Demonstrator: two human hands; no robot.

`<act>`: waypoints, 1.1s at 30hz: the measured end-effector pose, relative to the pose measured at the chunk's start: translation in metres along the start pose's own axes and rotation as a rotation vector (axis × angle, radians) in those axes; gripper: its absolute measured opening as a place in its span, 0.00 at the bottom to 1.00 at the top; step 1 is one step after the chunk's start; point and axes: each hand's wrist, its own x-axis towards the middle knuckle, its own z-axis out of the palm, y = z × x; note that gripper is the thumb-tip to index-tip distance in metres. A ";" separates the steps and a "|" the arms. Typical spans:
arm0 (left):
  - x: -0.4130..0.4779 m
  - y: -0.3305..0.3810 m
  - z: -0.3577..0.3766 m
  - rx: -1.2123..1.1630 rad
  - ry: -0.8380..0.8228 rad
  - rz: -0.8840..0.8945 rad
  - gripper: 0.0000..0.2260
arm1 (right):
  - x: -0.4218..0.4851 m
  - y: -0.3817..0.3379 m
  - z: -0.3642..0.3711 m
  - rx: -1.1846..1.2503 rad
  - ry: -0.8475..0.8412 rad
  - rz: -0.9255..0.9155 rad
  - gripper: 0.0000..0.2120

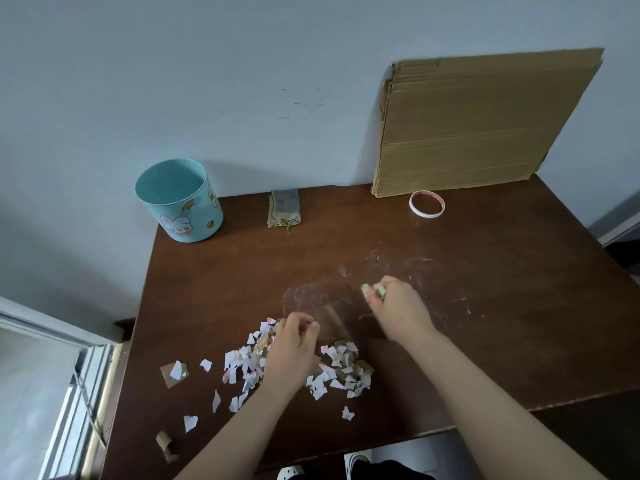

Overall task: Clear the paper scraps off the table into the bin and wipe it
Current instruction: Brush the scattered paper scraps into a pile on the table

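Note:
A pile of white, pink and brown paper scraps (337, 368) lies on the brown table (485, 289) near its front edge, with loose scraps (190, 422) scattered to the left. My left hand (292, 351) rests over the pile with curled fingers; what it holds is hidden. My right hand (398, 306), farther back and to the right, grips small pale green scraps (381, 291) between its fingertips. A light blue bin (180, 202) with cartoon pictures stands open at the back left corner. A folded cloth (284, 209) lies at the back middle.
A flat sheet of cardboard (478, 123) leans on the wall at the back right, with a ring of tape (427, 204) in front of it. White smears mark the table's middle. A window frame (69, 393) is at the left.

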 end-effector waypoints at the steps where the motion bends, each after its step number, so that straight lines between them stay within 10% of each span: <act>1: 0.000 0.000 0.000 -0.003 -0.002 0.001 0.09 | 0.001 0.006 -0.004 -0.026 0.029 0.031 0.14; 12: 0.005 -0.012 -0.007 -0.048 0.004 -0.035 0.07 | -0.022 -0.052 0.050 0.027 -0.167 -0.284 0.19; 22: 0.010 -0.014 -0.023 -0.074 0.032 -0.068 0.08 | 0.031 -0.018 -0.005 0.057 0.031 -0.008 0.15; 33: 0.012 -0.021 -0.034 -0.094 0.060 -0.095 0.08 | 0.019 -0.053 0.021 -0.041 -0.135 -0.246 0.16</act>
